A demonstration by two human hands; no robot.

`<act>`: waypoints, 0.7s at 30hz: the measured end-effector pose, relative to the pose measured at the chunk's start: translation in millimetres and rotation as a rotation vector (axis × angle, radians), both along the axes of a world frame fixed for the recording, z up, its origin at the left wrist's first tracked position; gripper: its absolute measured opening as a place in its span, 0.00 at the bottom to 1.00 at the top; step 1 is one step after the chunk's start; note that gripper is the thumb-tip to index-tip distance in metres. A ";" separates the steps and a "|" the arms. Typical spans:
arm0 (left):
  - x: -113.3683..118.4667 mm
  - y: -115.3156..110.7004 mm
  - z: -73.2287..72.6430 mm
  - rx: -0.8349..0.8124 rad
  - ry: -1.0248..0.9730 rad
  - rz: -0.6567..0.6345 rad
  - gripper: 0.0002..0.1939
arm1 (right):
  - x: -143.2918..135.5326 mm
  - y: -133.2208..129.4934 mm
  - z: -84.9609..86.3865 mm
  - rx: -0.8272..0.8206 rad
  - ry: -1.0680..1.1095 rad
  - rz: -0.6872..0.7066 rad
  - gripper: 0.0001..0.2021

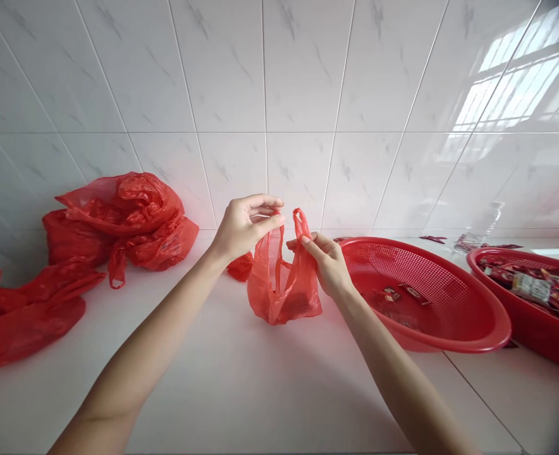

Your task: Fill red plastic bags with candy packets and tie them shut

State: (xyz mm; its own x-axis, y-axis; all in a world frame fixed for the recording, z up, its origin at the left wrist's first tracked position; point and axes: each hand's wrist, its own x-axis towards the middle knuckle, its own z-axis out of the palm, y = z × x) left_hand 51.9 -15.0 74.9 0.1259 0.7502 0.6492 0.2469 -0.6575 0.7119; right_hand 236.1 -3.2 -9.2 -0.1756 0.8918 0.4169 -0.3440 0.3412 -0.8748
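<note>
Wall (227, 63): white tile, grey-veined, pale-jointed; carries a barred-window reflection (492, 82) at upper right.
Counter (213, 392): white; shows a dark seam (485, 402) at lower right.
Clear container (466, 242): sits at back right, near the wall.

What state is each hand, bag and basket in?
Left hand: pinching the held bag.
Right hand: also pinching it.
Held bag: handles up, untied.
Bag pile: crumpled, heaped.
Leftmost bag: crumpled, partly visible.
Small red bundle: partly hidden.
Nearer basket: few packets inside.
Rightmost basket: many packets inside.
</note>
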 end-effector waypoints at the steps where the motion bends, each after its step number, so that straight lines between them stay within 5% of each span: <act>1: -3.3 -0.3 -1.0 -0.005 -0.013 -0.004 0.14 | -0.6 2.0 -1.8 -0.018 0.033 0.007 0.13; 11: -41.5 -2.1 -20.2 -0.010 -0.018 0.083 0.16 | 0.5 12.4 -12.4 -0.117 0.181 0.017 0.13; 21: -46.3 3.3 -25.6 0.049 -0.137 0.175 0.15 | 2.1 15.0 -12.4 -0.173 0.227 0.072 0.13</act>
